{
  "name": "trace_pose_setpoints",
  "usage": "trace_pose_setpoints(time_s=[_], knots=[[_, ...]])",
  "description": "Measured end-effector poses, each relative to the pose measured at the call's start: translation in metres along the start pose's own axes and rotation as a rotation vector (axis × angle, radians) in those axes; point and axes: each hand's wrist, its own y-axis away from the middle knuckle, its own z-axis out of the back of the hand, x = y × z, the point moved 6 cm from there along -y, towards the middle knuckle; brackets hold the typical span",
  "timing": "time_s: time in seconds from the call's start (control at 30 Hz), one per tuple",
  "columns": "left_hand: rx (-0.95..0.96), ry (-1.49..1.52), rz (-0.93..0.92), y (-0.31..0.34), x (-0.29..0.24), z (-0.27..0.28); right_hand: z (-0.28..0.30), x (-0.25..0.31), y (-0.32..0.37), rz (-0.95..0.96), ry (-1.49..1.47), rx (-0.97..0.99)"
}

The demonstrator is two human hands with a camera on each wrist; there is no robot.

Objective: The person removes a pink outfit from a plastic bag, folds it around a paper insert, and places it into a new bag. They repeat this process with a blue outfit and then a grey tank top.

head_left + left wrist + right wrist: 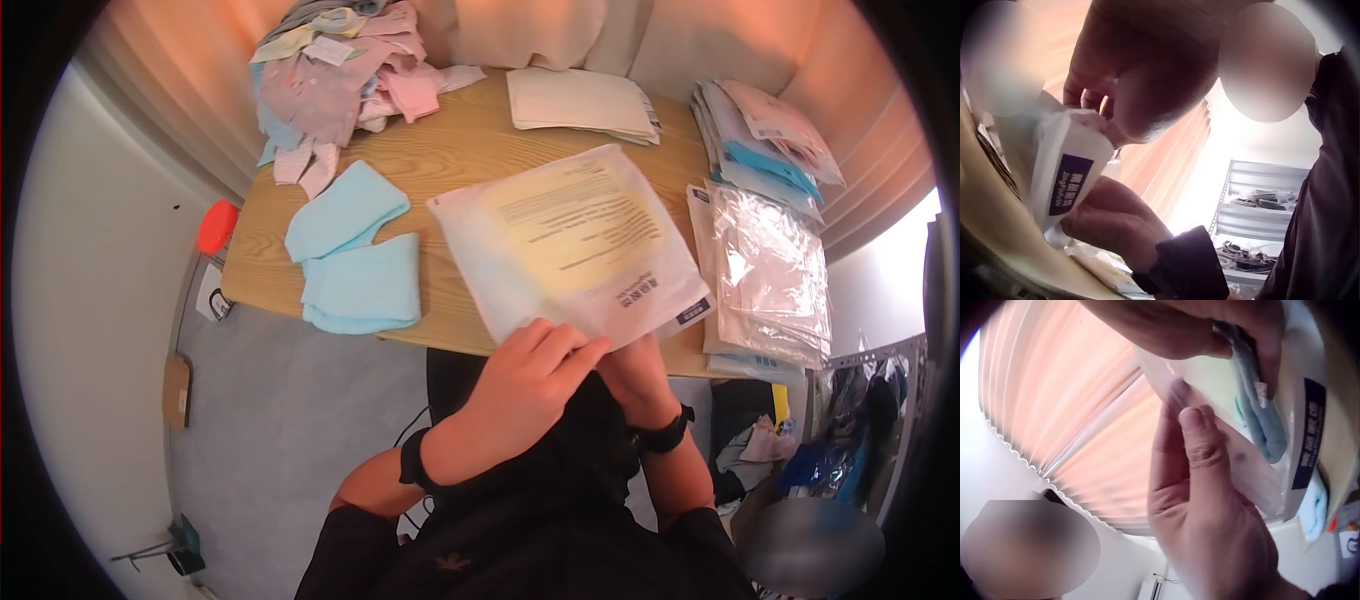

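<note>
A frosted plastic garment bag (pixel 470 230) with printed lettering and a dark blue label hangs over the table's front edge. Pale yellow folded cloth (pixel 560 235) shows through it. My left hand (pixel 530 375) pinches the bag's near edge between thumb and fingers; the right wrist view shows that left hand (pixel 1210 494) from below. At the bag's near right corner, my right hand (pixel 640 380) is partly hidden under the plastic. Up close, the right hand (pixel 1254 344) grips a bluish folded edge (pixel 1263 425) of the cloth between thumb and fingers.
Two light-blue folded cloths (pixel 360 280) lie left on the wooden table (pixel 450 130). A heap of clothes (pixel 330 90) stands behind them. Flat white bags (pixel 575 100) lie at the back. Clear-wrapped packs (pixel 770 270) are stacked along the right, near a metal shelf (pixel 1260 215).
</note>
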Motion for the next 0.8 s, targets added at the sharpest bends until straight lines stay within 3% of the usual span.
trace_pose_setpoints(time_s=[0.1,0.2,0.27,0.33,0.4,0.43,0.5,0.53,0.57,0.67,0.77,0.8], knots=[[0.018,-0.048,0.023,0.002,0.018,-0.004,0.015,-0.013,-0.030,0.127,0.280,-0.054],[-0.038,-0.129,0.189,0.010,0.052,0.014,-0.005,-0.004,-0.046,-0.104,0.052,-0.041],[-0.160,-0.230,0.438,0.020,0.084,0.061,0.000,0.004,-0.028,-0.118,0.014,-0.080],[-0.347,-0.319,0.478,0.047,0.133,0.101,0.005,0.003,0.001,-0.169,0.065,-0.080],[-0.270,-0.448,0.590,0.079,0.186,0.109,0.006,-0.006,0.030,-0.255,0.210,-0.027],[-0.226,-0.514,0.643,0.089,0.200,0.110,-0.005,-0.023,0.039,-0.354,0.245,0.144],[-0.096,-0.655,0.639,0.093,0.194,0.092,-0.043,-0.054,0.053,-0.500,0.226,0.501],[-0.032,-0.724,0.635,0.095,0.187,0.082,-0.063,-0.067,0.059,-0.661,0.153,0.540],[0.039,-0.643,0.677,0.092,0.176,0.078,-0.074,-0.085,0.061,-0.743,0.075,0.559],[0.184,-0.335,0.785,0.081,0.144,0.091,-0.098,-0.114,0.052,-0.732,-0.041,0.397],[-0.202,-0.366,0.752,0.074,0.169,0.138,-0.106,-0.129,0.038,-0.689,-0.139,0.302],[-0.193,-0.442,0.776,0.079,0.185,0.145,-0.107,-0.130,0.034,-0.700,-0.148,0.285]])
